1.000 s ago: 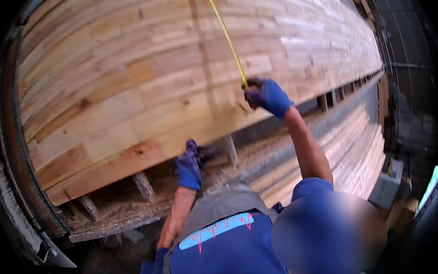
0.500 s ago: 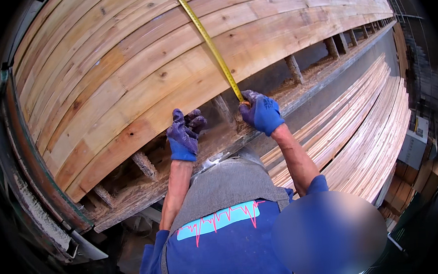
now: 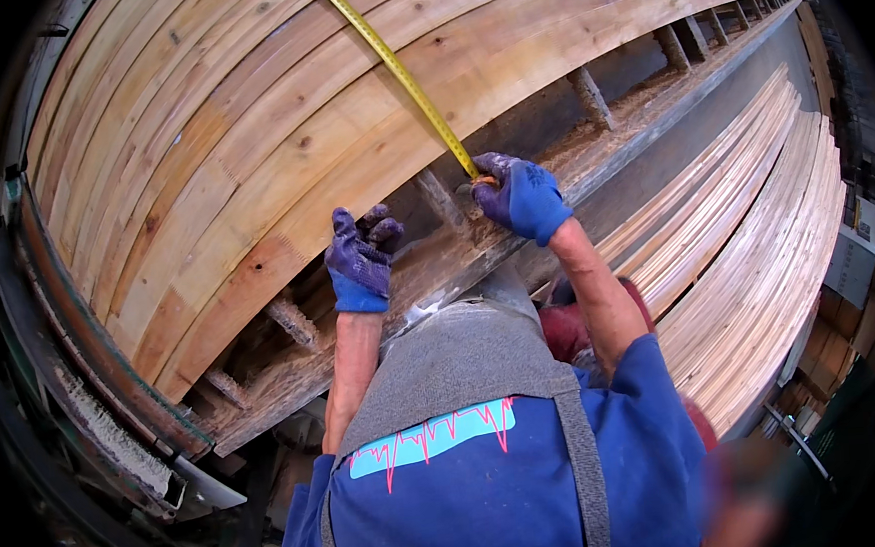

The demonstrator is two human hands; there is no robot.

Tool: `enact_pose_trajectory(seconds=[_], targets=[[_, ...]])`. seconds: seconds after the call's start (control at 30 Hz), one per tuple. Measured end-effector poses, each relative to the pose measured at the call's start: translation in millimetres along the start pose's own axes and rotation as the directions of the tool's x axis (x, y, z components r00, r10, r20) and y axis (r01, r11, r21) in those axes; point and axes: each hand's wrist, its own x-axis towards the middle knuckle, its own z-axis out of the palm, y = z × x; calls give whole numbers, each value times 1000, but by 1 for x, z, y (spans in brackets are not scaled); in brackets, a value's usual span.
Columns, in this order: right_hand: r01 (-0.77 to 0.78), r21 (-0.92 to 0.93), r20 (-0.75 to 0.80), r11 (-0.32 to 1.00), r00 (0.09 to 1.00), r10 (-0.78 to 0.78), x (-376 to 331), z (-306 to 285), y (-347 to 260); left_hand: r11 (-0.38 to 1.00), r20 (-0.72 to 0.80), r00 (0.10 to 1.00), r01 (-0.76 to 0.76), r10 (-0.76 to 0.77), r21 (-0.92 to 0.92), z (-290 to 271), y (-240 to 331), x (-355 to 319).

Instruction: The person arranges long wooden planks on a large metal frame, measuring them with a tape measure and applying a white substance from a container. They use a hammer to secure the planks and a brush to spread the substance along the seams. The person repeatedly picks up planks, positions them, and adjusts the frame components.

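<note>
I saw almost nothing of that kind. No package and no screen were in view. At the far right edge, beside the stacked boards, a pale grey box-like cabinet (image 3: 855, 263) stood, and on its upper part there was a small yellow and white label (image 3: 863, 219), too small to tell its shape well. The person's blue shirt carried a light blue patch with a pink zigzag line (image 3: 431, 439) on it.
</note>
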Motion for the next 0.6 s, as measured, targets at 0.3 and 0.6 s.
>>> enact_pose_trajectory(seconds=[0.3,0.6], targets=[[-32,-25,23,999,999,33,1,3,6,997,6,998,-57,57,52,6,1,-5],[-37,-30,12,999,999,37,2,2,5,1000,27,1000,-11,10,10,3,2,-2]])
